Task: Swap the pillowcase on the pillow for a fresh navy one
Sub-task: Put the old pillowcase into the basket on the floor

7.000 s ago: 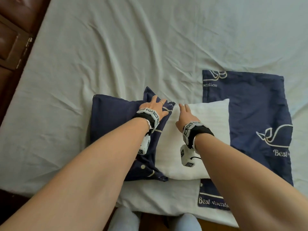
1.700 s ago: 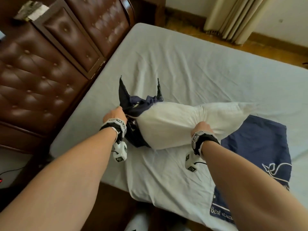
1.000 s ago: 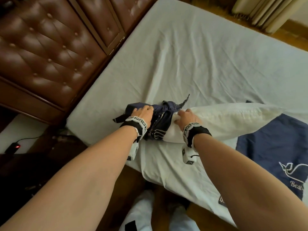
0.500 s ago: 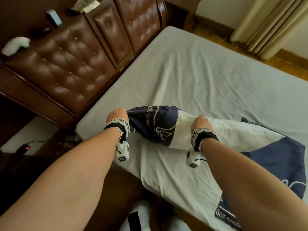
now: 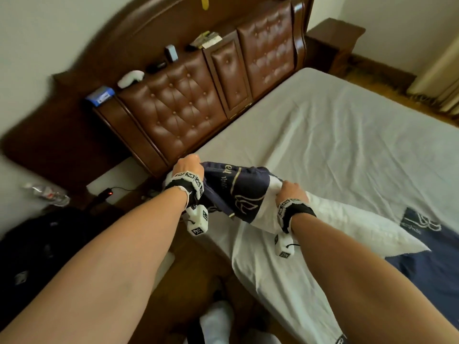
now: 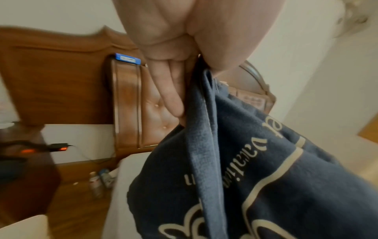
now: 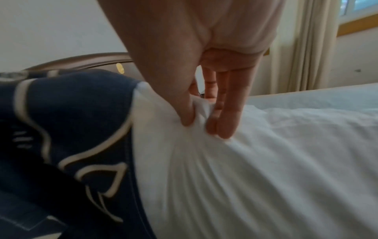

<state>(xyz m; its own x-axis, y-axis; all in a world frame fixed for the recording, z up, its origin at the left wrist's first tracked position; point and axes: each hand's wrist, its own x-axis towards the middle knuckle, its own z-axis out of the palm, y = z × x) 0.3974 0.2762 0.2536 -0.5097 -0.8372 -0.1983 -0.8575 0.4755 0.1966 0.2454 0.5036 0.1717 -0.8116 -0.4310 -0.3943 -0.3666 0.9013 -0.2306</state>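
A white pillow (image 5: 335, 223) is lifted off the bed at its left end, which is covered by a navy pillowcase (image 5: 238, 192) with cream print. My left hand (image 5: 187, 167) grips the navy pillowcase (image 6: 255, 177) by its bunched edge, fingers (image 6: 169, 90) curled round the cloth. My right hand (image 5: 291, 193) pinches the bare white pillow (image 7: 245, 177) just beside the edge of the navy pillowcase (image 7: 67, 129), thumb and fingers (image 7: 223, 113) digging into the fabric. A second navy pillowcase (image 5: 422, 256) lies flat on the bed at the right, partly under the pillow.
The bed (image 5: 335, 145) has a pale sheet with open room behind the pillow. A brown padded headboard (image 5: 186, 110) with small items on its ledge stands at the left. A dark bag (image 5: 32, 244) and a plastic bottle (image 5: 47, 193) lie on the floor left.
Over seven seconds the pillow was lifted from flat on the bed. In the last half second my hands stay gripping case and pillow while the head view swings up toward the headboard.
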